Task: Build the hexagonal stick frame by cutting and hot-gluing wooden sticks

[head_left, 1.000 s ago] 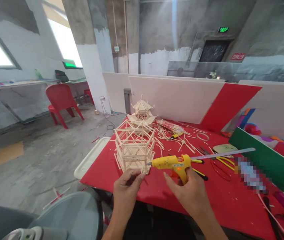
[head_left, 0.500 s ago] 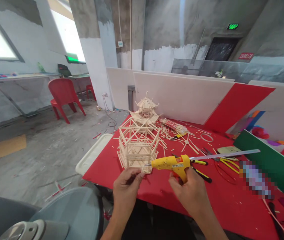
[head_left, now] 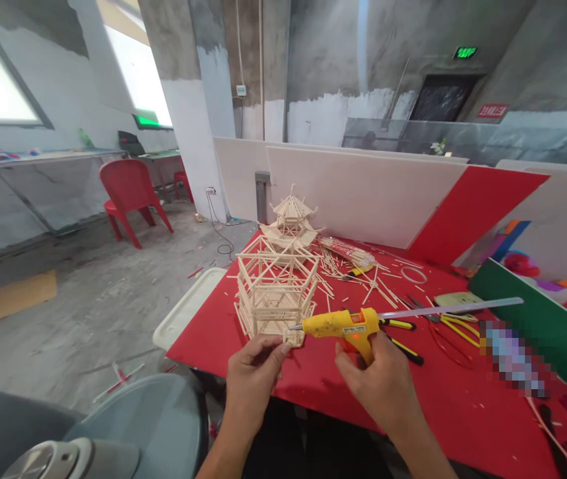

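My right hand [head_left: 375, 379] grips a yellow hot glue gun [head_left: 338, 324] with a long clear glue stick [head_left: 453, 308] poking out of its back. The gun's metal nozzle points left, close to the fingertips of my left hand [head_left: 258, 369]. Between thumb and fingers, my left hand pinches a small piece of wooden stick [head_left: 287, 338], partly hidden by the fingers. Just beyond stands an open hexagonal frame of wooden sticks [head_left: 278, 289] on the red tabletop [head_left: 203, 332]. Behind it rises a stick pagoda roof [head_left: 292, 216].
Loose sticks [head_left: 330, 276] and a bagged stick bundle [head_left: 347, 251] lie behind the gun. Yellow-handled pliers [head_left: 457, 327], a tape ring [head_left: 413, 274] and a green board [head_left: 527, 326] are at right. A grey round stool [head_left: 148, 419] stands lower left.
Both hands stay almost still, with the nozzle beside the pinched piece. A small red light now shows on the glue gun's body. The view has shifted slightly.
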